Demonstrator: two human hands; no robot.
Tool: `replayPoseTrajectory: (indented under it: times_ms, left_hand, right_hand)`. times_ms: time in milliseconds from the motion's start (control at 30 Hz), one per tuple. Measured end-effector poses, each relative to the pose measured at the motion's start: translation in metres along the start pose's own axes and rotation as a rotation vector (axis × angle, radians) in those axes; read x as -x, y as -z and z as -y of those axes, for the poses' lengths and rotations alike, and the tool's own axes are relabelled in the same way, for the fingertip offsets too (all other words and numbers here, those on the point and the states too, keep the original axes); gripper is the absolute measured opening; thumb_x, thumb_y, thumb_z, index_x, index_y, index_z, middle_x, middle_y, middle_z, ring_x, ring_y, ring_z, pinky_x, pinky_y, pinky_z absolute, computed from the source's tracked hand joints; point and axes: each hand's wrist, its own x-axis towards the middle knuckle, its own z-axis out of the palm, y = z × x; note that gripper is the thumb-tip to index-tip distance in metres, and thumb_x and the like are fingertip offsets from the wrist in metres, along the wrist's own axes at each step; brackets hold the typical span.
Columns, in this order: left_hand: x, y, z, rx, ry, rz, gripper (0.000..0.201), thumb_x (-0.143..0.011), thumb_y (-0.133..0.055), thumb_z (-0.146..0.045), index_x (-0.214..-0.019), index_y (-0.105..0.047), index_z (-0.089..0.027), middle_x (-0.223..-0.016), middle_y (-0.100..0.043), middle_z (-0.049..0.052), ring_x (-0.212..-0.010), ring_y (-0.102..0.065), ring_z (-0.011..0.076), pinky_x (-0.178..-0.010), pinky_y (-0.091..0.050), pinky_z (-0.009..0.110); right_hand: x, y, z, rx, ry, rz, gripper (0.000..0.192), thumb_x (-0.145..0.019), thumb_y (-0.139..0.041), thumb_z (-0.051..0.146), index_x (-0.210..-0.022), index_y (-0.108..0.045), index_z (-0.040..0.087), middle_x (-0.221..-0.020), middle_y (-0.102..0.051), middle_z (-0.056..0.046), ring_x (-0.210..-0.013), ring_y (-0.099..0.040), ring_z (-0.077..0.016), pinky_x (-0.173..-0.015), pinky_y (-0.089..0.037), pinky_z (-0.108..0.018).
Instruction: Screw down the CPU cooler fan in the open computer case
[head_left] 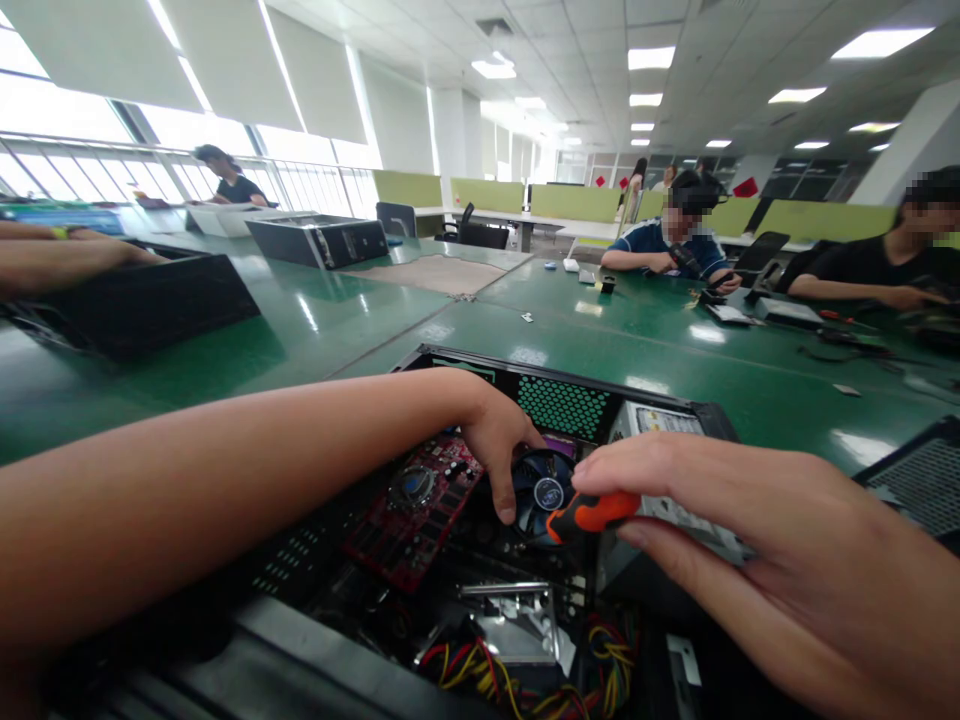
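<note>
1. At the far left, a co-worker's forearm [67, 255] is laid across another black case [142, 305] on the tabletop [322, 330], apparently to steady it.
2. The left hand [495, 440] is reached across the open computer case [555, 385]; its fingers are curled loosely down onto the rim of the blue cooler fan [544, 492], with the thumb pressed at the fan's edge. Nothing is gripped; the fan seems merely to be held still.
3. Just left of the fan, a red expansion card [420, 510] is seated flat inside the case, and coloured cables [517, 680] are bundled at the near edge, kept out of the fan's way.
4. The right hand [757, 540] is closed around an orange-and-black screwdriver handle [592, 512], pinched between thumb and fingers and pointed toward the fan; the tip is hidden, so contact with a screw cannot be told.
5. The case is lying on its side with its panel off, so that the interior is exposed from above.
6. The tabletop is glossy green and reflects the ceiling lights [651, 57]; small parts are scattered further right.
7. Two seated people [862, 265] are occupied at the far right of an open-plan office with large windows [67, 120].
</note>
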Motion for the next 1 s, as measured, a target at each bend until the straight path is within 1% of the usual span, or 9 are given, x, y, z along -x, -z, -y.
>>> replayPoseTrajectory:
  times_ms: [100, 233, 400, 567, 633, 700, 800, 933, 1000]
  left_hand:
    - [0.002, 0.001, -0.003, -0.015, 0.000, 0.011, 0.089, -0.057, -0.098, -0.052, -0.140, -0.077, -0.029, -0.135, -0.081, -0.002, -0.129, -0.071, 0.0332, -0.115, -0.053, 0.037]
    - [0.003, 0.002, -0.003, -0.020, 0.002, 0.007, 0.088, -0.057, -0.098, -0.053, -0.139, -0.077, -0.029, -0.134, -0.082, -0.002, -0.128, -0.072, 0.0339, -0.115, -0.053, 0.038]
    - [0.002, 0.001, -0.003, -0.020, 0.007, 0.001, 0.087, -0.057, -0.098, -0.053, -0.138, -0.078, -0.031, -0.132, -0.082, -0.003, -0.129, -0.071, 0.0343, -0.114, -0.054, 0.038]
    - [-0.001, 0.001, 0.000, -0.013, 0.000, -0.002, 0.089, -0.055, -0.099, -0.052, -0.139, -0.078, -0.029, -0.133, -0.082, -0.002, -0.128, -0.071, 0.0346, -0.114, -0.054, 0.038]
    - [-0.002, 0.001, 0.001, -0.002, -0.012, -0.001, 0.088, -0.055, -0.099, -0.052, -0.138, -0.078, -0.029, -0.132, -0.083, -0.002, -0.128, -0.072, 0.0345, -0.114, -0.054, 0.038]
    - [-0.002, 0.001, 0.001, 0.006, -0.012, -0.004, 0.086, -0.054, -0.099, -0.051, -0.135, -0.080, -0.029, -0.130, -0.083, -0.002, -0.128, -0.072, 0.0347, -0.113, -0.055, 0.038]
    - [-0.001, 0.001, -0.001, 0.024, -0.012, -0.010, 0.086, -0.053, -0.100, -0.050, -0.135, -0.080, -0.028, -0.131, -0.083, -0.001, -0.128, -0.072, 0.0345, -0.113, -0.055, 0.037]
    - [0.000, 0.001, -0.004, 0.057, -0.004, 0.008, 0.091, -0.053, -0.100, -0.047, -0.139, -0.078, -0.027, -0.132, -0.083, -0.001, -0.125, -0.074, 0.0335, -0.111, -0.056, 0.037]
    - [-0.001, 0.001, -0.005, 0.057, 0.001, 0.010, 0.092, -0.053, -0.100, -0.046, -0.140, -0.077, -0.029, -0.132, -0.083, -0.001, -0.125, -0.074, 0.0337, -0.111, -0.057, 0.038]
  right_hand:
    - [0.001, 0.000, -0.001, 0.015, -0.014, 0.006, 0.035, -0.107, -0.060, 0.021, -0.136, -0.068, 0.038, -0.134, -0.084, 0.007, -0.115, -0.081, -0.0116, -0.103, -0.062, -0.020]
    - [0.000, 0.000, 0.001, 0.042, 0.007, 0.014, 0.035, -0.108, -0.056, 0.018, -0.135, -0.070, 0.034, -0.133, -0.084, 0.004, -0.113, -0.082, -0.0125, -0.100, -0.063, -0.022]
    - [0.002, 0.000, 0.002, 0.038, 0.021, 0.039, 0.036, -0.109, -0.051, 0.015, -0.135, -0.064, 0.037, -0.131, -0.083, 0.011, -0.115, -0.080, -0.0072, -0.105, -0.059, -0.019]
    - [0.003, 0.000, 0.001, 0.028, 0.013, 0.033, 0.036, -0.110, -0.053, 0.017, -0.137, -0.063, 0.038, -0.134, -0.082, 0.010, -0.116, -0.079, -0.0065, -0.105, -0.057, -0.017]
    - [0.001, -0.001, 0.001, 0.016, 0.015, 0.051, 0.037, -0.108, -0.053, 0.014, -0.135, -0.066, 0.037, -0.131, -0.083, 0.007, -0.113, -0.080, -0.0103, -0.103, -0.060, -0.022]
    - [0.001, -0.003, 0.002, -0.002, -0.003, 0.059, 0.034, -0.104, -0.058, 0.014, -0.128, -0.073, 0.034, -0.123, -0.086, 0.001, -0.108, -0.082, -0.0178, -0.097, -0.065, -0.029]
    - [0.009, -0.006, 0.000, -0.007, -0.057, 0.019, 0.027, -0.098, -0.070, 0.022, -0.122, -0.079, 0.031, -0.108, -0.087, -0.006, -0.102, -0.082, -0.0266, -0.089, -0.067, -0.036]
    - [0.028, -0.007, -0.008, 0.011, -0.086, -0.005, 0.023, -0.097, -0.075, 0.030, -0.120, -0.081, 0.030, -0.100, -0.085, -0.006, -0.096, -0.081, -0.0272, -0.086, -0.066, -0.037]
    - [0.030, -0.006, -0.010, 0.013, -0.095, 0.001, 0.022, -0.097, -0.075, 0.032, -0.119, -0.081, 0.030, -0.099, -0.084, -0.007, -0.095, -0.080, -0.0267, -0.086, -0.066, -0.037]
